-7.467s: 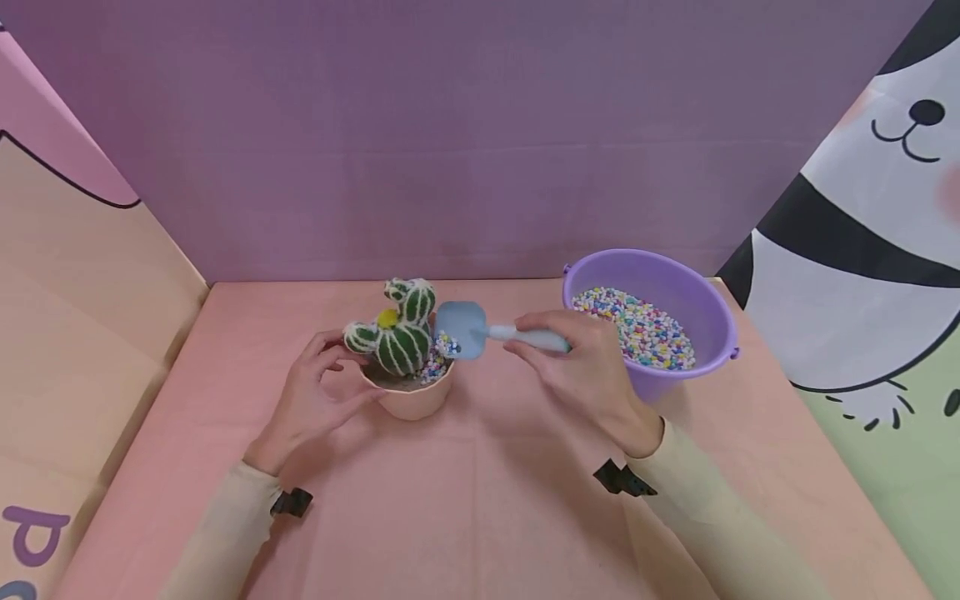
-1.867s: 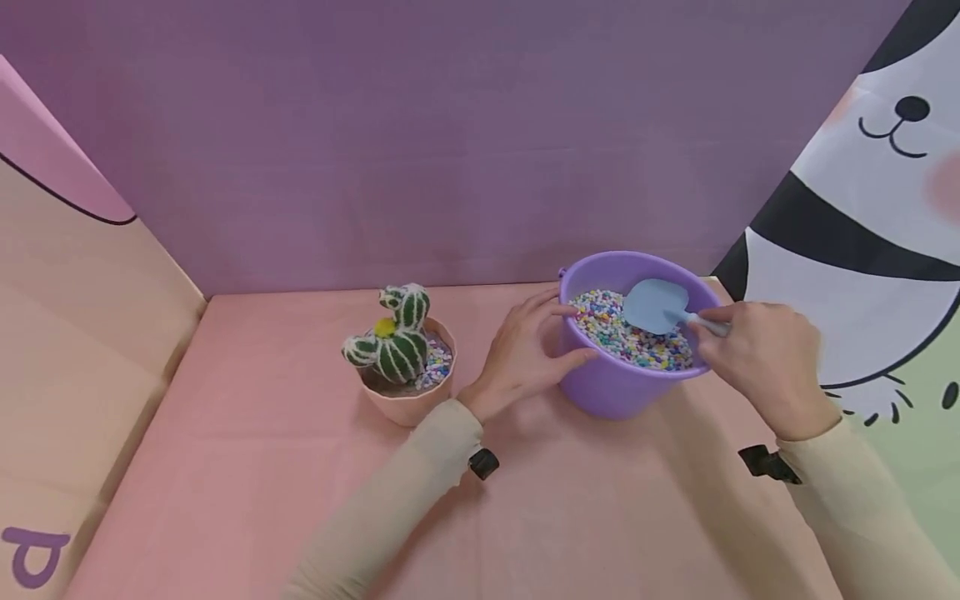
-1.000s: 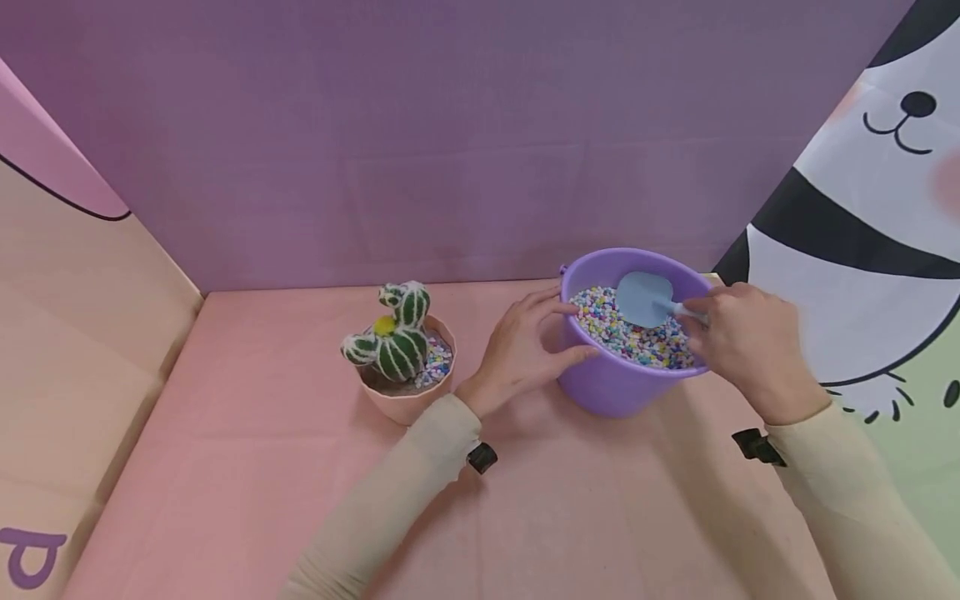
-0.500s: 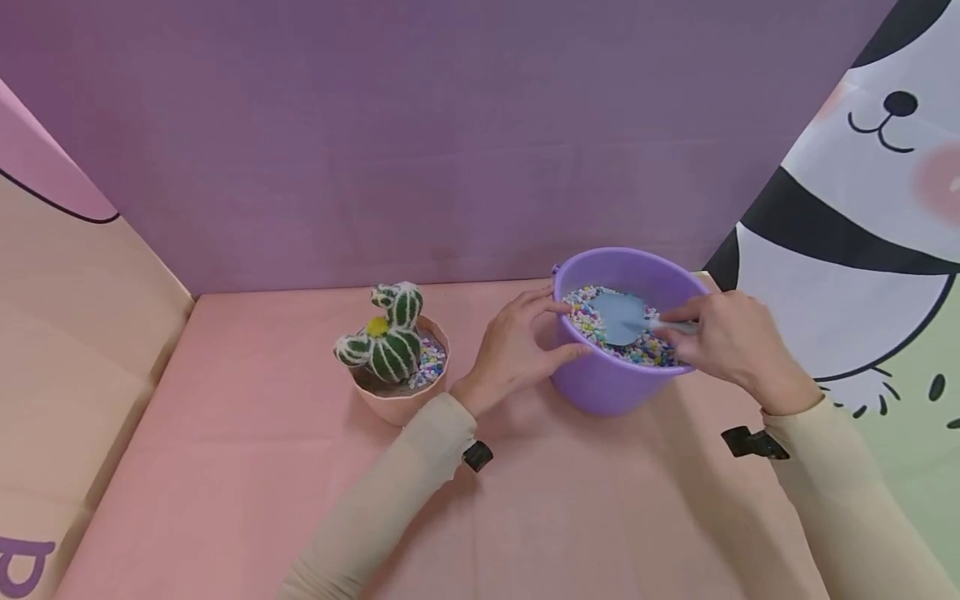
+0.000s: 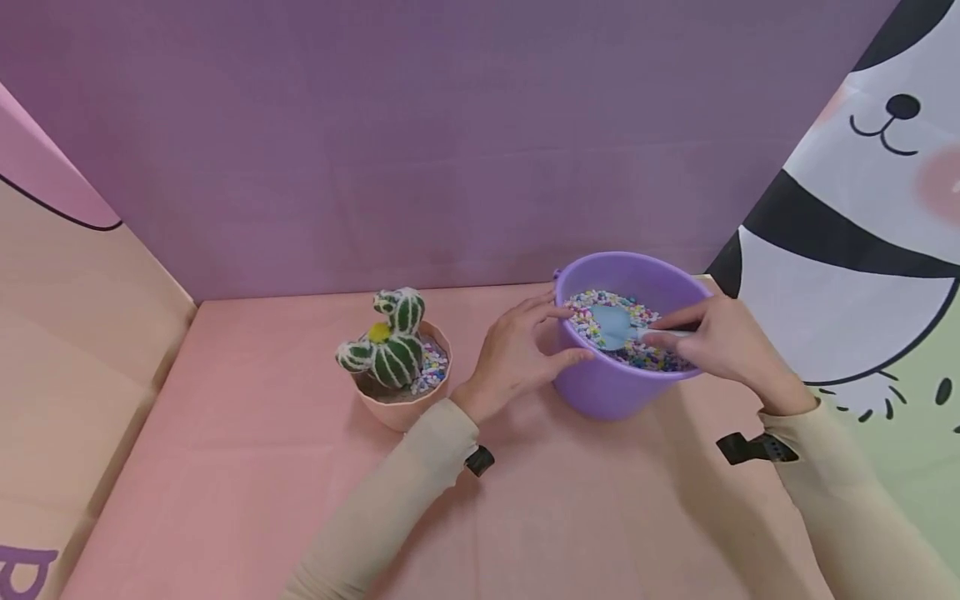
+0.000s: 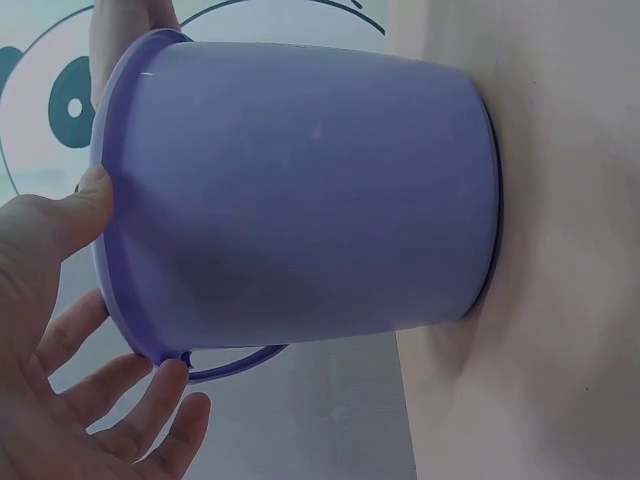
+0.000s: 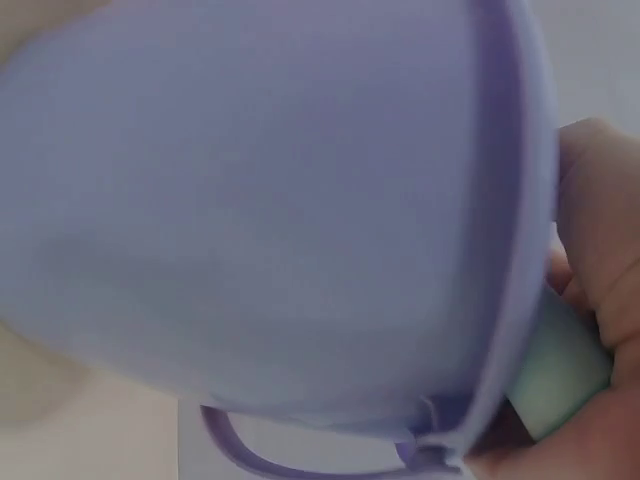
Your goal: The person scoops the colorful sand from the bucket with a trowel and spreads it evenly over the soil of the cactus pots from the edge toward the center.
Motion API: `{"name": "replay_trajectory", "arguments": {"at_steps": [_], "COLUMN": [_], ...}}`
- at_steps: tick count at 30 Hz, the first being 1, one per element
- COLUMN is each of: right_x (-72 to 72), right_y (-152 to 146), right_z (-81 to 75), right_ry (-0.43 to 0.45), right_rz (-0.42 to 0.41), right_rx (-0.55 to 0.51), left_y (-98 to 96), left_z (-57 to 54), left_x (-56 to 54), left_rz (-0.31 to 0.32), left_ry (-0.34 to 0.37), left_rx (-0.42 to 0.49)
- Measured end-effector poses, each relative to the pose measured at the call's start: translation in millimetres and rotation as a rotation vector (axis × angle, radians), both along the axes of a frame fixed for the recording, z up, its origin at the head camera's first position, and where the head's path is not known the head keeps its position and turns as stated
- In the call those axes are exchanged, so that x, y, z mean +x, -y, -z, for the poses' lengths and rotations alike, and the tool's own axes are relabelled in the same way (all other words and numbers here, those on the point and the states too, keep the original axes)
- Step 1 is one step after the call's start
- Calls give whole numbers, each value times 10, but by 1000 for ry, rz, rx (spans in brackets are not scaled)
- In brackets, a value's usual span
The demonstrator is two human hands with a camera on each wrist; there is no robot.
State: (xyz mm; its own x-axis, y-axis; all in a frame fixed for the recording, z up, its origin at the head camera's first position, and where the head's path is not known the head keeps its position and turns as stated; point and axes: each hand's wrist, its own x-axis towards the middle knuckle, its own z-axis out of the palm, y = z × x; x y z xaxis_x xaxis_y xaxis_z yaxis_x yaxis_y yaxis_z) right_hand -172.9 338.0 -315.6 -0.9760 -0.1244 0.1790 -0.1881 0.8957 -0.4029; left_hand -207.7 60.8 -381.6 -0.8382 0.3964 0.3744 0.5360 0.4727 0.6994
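A purple bucket (image 5: 618,396) stands on the pink surface, holding many small multicoloured beads (image 5: 654,358). My left hand (image 5: 510,358) holds its near left rim, thumb and fingers spread along the edge, as the left wrist view shows on the bucket (image 6: 300,190). In my right hand (image 5: 720,342) is the handle of a light blue toy shovel (image 5: 611,323), pinched between thumb and fingers. The shovel's blade lies among the beads; the right wrist view shows only the pale handle end (image 7: 560,370) behind the bucket wall. Left of the bucket, a green knitted cactus (image 5: 395,360) sits in a peach pot (image 5: 397,414).
Some beads (image 5: 432,367) fill the right side of the pot, beside the cactus. A purple backdrop (image 5: 450,167) rises behind the pink surface (image 5: 255,467). A panda-printed panel (image 5: 832,217) borders the right, a beige panel (image 5: 75,358) the left.
My left hand has moved from the pot to the bucket's rim. The shovel has gone from above the pot into the bucket, then slid leftward and lower into the beads.
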Motion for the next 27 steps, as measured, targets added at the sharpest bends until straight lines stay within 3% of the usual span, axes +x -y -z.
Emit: {"name": "replay_trajectory", "arguments": {"at_steps": [6, 12, 27], "right_x": [100, 199, 313], "right_y": [-70, -201, -348], "right_z": [-139, -172, -166], "right_ry": [77, 106, 156], "right_rz": [89, 150, 188], "right_rx": [-32, -107, -213], "left_y": [-25, -19, 18], "left_z": [-14, -25, 20], "left_x": [19, 18, 40], "left_rz": [-4, -6, 23], "left_ry": [-17, -20, -34], "left_rx": [-30, -35, -12]}}
